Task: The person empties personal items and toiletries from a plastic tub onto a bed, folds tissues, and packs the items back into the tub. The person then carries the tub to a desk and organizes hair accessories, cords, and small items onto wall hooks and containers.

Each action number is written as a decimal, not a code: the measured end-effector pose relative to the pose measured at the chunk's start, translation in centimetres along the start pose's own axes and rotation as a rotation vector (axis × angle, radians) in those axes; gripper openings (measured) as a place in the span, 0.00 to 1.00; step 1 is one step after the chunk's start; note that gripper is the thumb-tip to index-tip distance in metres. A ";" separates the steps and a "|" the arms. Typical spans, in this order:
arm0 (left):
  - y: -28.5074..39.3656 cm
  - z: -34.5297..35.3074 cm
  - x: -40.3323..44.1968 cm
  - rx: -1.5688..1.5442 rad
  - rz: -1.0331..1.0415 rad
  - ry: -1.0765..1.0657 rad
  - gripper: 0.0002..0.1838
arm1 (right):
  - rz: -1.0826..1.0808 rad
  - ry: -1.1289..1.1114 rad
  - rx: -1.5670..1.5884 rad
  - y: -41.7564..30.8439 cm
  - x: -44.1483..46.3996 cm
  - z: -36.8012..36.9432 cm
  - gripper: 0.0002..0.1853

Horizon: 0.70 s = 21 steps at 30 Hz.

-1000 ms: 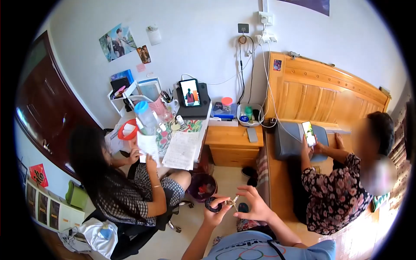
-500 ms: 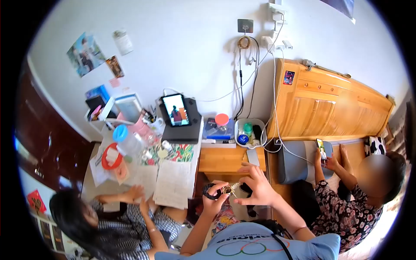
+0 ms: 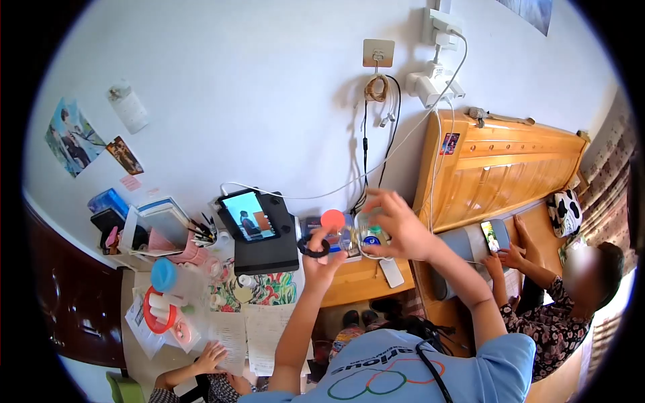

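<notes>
My left hand [image 3: 321, 267] is raised in front of the small wooden table, its thumb and fingers curled. A black coiled hair tie [image 3: 314, 246] loops around its fingers. Near the thumb and index finger is a small shiny gold-toned hair clip [image 3: 347, 236], hard to separate from the clear containers behind. Facing it, my right hand [image 3: 398, 228] has its fingers spread and bent, and I see nothing held in it. A red-lidded jar [image 3: 332, 219] shows just beyond my left hand.
The wooden table [image 3: 356, 277] carries a white phone [image 3: 391, 273] and a white basket. At left, a tablet [image 3: 250, 216] stands on the desk near a blue-capped jug [image 3: 164, 275]. White charging cables hang on the wall. People sit on both sides, the right one holding a phone.
Both my hands have risen towards the wall, and the view has shifted. My right hand stays spread. The person at left has lowered out of view, a hand now on the papers.
</notes>
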<state>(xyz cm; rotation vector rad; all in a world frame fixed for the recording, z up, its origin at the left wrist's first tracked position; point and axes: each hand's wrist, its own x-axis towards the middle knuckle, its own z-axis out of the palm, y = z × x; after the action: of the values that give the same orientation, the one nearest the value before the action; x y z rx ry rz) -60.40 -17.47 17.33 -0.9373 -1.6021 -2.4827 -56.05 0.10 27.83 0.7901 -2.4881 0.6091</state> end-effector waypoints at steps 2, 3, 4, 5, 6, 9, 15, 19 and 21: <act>-0.5 -0.3 1.1 0.015 0.022 0.040 0.26 | -0.024 0.040 -0.122 1.0 1.4 -1.6 0.16; -0.4 -0.3 1.1 0.009 0.009 0.062 0.24 | -0.023 0.091 -0.198 1.8 2.1 -2.4 0.15; -0.1 -0.3 1.0 0.006 -0.004 0.084 0.22 | -0.022 0.143 -0.271 2.6 2.6 -3.2 0.15; -0.2 -0.7 0.7 0.008 -0.008 0.086 0.22 | 0.003 0.168 -0.308 3.6 3.2 -3.9 0.14; -0.4 -1.1 0.3 0.066 -0.021 0.082 0.21 | 0.028 0.196 -0.348 4.7 3.8 -4.7 0.13; -1.4 -1.8 -0.9 0.106 -0.120 0.167 0.17 | 0.050 0.302 -0.559 8.5 5.9 -6.6 0.12; -2.3 -2.3 -2.7 0.113 -0.269 0.341 0.15 | 0.029 0.390 -0.866 13.9 9.3 -8.9 0.12; -2.2 -1.8 -3.2 0.124 -0.304 0.377 0.14 | 0.035 0.337 -0.958 15.7 10.4 -9.6 0.12; -2.4 -1.6 -3.4 0.111 -0.297 0.391 0.13 | 0.081 0.294 -0.926 16.0 10.8 -9.7 0.12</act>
<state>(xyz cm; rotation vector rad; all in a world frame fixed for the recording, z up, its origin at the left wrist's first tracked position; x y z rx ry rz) -59.17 -18.65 13.21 -0.1892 -1.8149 -2.5099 -71.11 12.53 37.05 0.2115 -2.1663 -0.3890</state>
